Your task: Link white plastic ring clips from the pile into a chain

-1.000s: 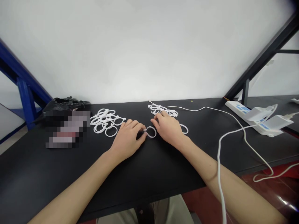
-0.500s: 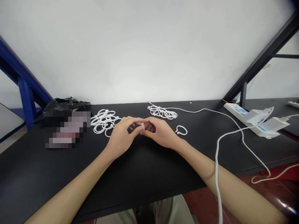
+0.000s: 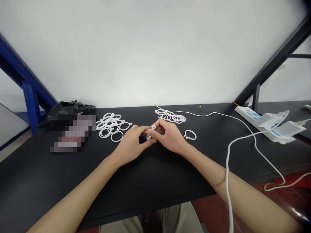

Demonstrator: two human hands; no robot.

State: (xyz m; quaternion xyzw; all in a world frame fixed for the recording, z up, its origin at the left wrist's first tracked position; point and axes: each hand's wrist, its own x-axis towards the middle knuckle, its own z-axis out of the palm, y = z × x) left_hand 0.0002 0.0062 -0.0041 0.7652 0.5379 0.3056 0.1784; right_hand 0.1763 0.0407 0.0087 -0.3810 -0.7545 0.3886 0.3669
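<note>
My left hand [image 3: 132, 144] and my right hand [image 3: 170, 137] meet over the middle of the black table [image 3: 150, 174], fingertips pinched together on one white plastic ring [image 3: 151, 131] held on edge between them. A heap of loose white rings [image 3: 111, 125] lies just left of my left hand. A second, tangled cluster of rings [image 3: 171, 116] lies behind my right hand. A single ring [image 3: 190, 134] lies flat on the table to the right of my right hand.
A black bag [image 3: 68, 108] and a blurred item sit at the far left. A white cable [image 3: 243, 136] runs across the table and off its front edge. White power strips with adapters [image 3: 269, 124] stand at the right. A blue frame post [image 3: 30, 103] rises at left.
The ring lay flat on the table between my hands a second ago. Both hands have since lifted it and drawn together, and now pinch it upright just above the surface.
</note>
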